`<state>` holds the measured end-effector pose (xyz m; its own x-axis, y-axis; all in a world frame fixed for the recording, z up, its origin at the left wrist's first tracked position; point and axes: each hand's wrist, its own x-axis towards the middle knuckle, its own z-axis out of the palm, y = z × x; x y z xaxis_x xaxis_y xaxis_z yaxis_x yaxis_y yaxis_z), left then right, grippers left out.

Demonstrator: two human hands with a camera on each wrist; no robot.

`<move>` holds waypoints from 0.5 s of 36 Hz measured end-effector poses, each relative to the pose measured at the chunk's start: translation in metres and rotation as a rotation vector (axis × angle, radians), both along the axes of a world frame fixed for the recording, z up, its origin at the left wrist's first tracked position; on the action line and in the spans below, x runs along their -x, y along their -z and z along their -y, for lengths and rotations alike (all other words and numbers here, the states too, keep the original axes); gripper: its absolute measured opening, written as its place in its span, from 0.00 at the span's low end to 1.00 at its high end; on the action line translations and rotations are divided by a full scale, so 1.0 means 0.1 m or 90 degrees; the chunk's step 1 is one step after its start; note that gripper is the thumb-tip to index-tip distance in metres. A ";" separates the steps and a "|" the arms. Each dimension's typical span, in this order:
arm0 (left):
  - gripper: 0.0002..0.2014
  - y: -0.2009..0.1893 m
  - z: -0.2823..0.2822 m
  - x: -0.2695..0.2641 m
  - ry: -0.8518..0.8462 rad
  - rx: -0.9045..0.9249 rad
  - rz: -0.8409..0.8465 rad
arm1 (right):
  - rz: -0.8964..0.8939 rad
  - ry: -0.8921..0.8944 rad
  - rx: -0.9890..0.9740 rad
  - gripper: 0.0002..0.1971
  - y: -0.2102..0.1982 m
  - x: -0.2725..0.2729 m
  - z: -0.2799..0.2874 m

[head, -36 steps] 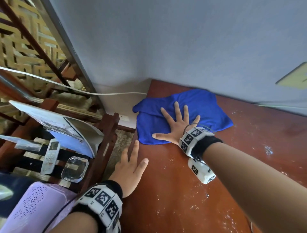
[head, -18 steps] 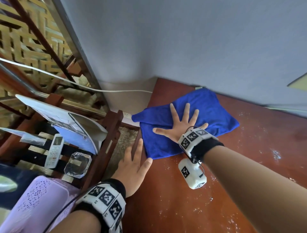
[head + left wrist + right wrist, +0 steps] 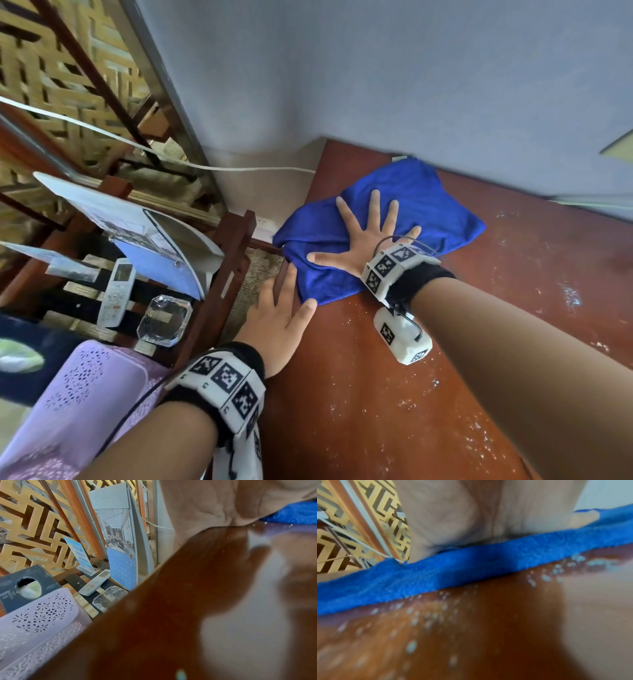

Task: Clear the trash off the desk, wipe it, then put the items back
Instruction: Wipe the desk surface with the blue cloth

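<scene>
So the desk [image 3: 462, 342] looks cleared already, nothing on the brown top except a blue cloth [image 3: 411, 205] and a whole lot of white droplets or specks scattered over the wood. That puts the person somewhere in the wiping part, and probably not far into it.

The right hand [image 3: 366, 240] is flat on the cloth with the fingers spread wide, pressing it down near the back left corner of the desk, close to the wall. It's not bunching or pinching the cloth, just palm on top. The right wrist view shows the cloth's near edge lying on the wood with the wet-looking specks right in front of it.

The left hand [image 3: 277, 318] sits flat on the left edge of the desk, fingers straight and relaxed, holding nothing. It's just beside the cloth's near corner, thumb almost touching it.

What's left, going by this: most of the surface nearer the person and off to the right is still speckled, so plenty of wiping to go. Then the stuff has to come back. It seems to be parked on a wooden rack to the left: a remote [image 3: 114, 296], a glass ashtray [image 3: 164, 320], a desk calendar [image 3: 164, 246], a small sign [image 3: 80, 555] and a dark tissue box [image 3: 25, 586]. A lilac basket [image 3: 85, 401] sits there too, maybe the trash bin, can't tell what's in it.
</scene>
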<state>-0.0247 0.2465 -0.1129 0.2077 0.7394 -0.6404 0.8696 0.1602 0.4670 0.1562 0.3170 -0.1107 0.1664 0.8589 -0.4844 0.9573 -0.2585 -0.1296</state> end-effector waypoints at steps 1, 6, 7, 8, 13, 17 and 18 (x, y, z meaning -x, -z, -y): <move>0.26 -0.01 -0.01 0.01 -0.005 -0.017 0.017 | -0.001 -0.006 0.000 0.56 0.00 0.01 0.02; 0.26 -0.01 0.03 0.01 -0.009 -0.051 0.056 | -0.006 -0.031 -0.015 0.54 0.00 0.05 0.15; 0.29 -0.06 0.01 0.00 0.008 -0.031 0.032 | -0.008 -0.036 -0.016 0.54 0.00 0.06 0.17; 0.29 -0.06 -0.01 -0.03 0.004 -0.054 0.017 | -0.008 -0.043 -0.017 0.53 0.00 0.05 0.19; 0.31 0.00 0.02 -0.03 -0.019 -0.044 0.008 | 0.018 -0.092 -0.033 0.52 0.04 0.06 0.31; 0.35 0.11 0.03 0.00 0.026 -0.072 0.014 | 0.020 -0.130 -0.035 0.50 0.03 0.04 0.40; 0.37 0.15 0.03 0.00 0.036 -0.071 0.010 | 0.017 -0.138 -0.033 0.50 0.02 0.03 0.43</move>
<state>-0.0249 0.2440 -0.1281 0.2602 0.7930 -0.5509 0.8680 0.0578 0.4931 0.1533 0.2743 -0.1132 -0.0129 0.8993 -0.4370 0.9930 -0.0397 -0.1112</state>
